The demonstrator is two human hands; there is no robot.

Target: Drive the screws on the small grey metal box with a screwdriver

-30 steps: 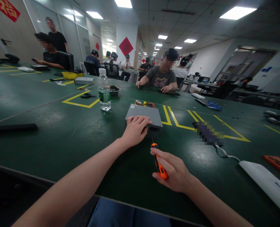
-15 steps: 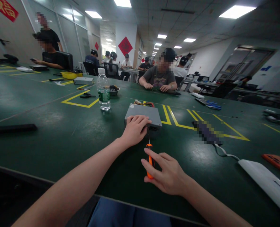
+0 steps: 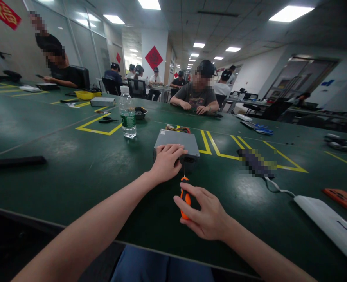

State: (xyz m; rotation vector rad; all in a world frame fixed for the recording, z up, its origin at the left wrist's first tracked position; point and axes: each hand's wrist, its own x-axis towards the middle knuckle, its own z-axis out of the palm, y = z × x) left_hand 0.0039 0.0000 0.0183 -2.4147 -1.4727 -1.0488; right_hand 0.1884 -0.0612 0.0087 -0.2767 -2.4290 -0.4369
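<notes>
A grey metal computer power supply unit (image 3: 177,140) lies on the green table, its wires bunched at the far side. My left hand (image 3: 168,161) lies over its near left edge, fingers on the top and thumb at the front face, gripping it. In my right hand (image 3: 204,211) is a screwdriver (image 3: 185,197) with an orange and black handle, held between thumb and fingers. Its thin shaft points away from me at the unit's near face. The tip is too dark to make out.
Left of the unit stands a water bottle (image 3: 128,117), with a bowl (image 3: 140,113) behind it. A white device (image 3: 326,223) with a cable and an orange phone (image 3: 343,199) lie at the right. A black bar (image 3: 15,161) lies at the left. Across the table sits a person (image 3: 198,90).
The screwdriver handle has turned in my right hand, showing more of its black part. My left hand stays on the power supply unit. The view has shifted slightly.
</notes>
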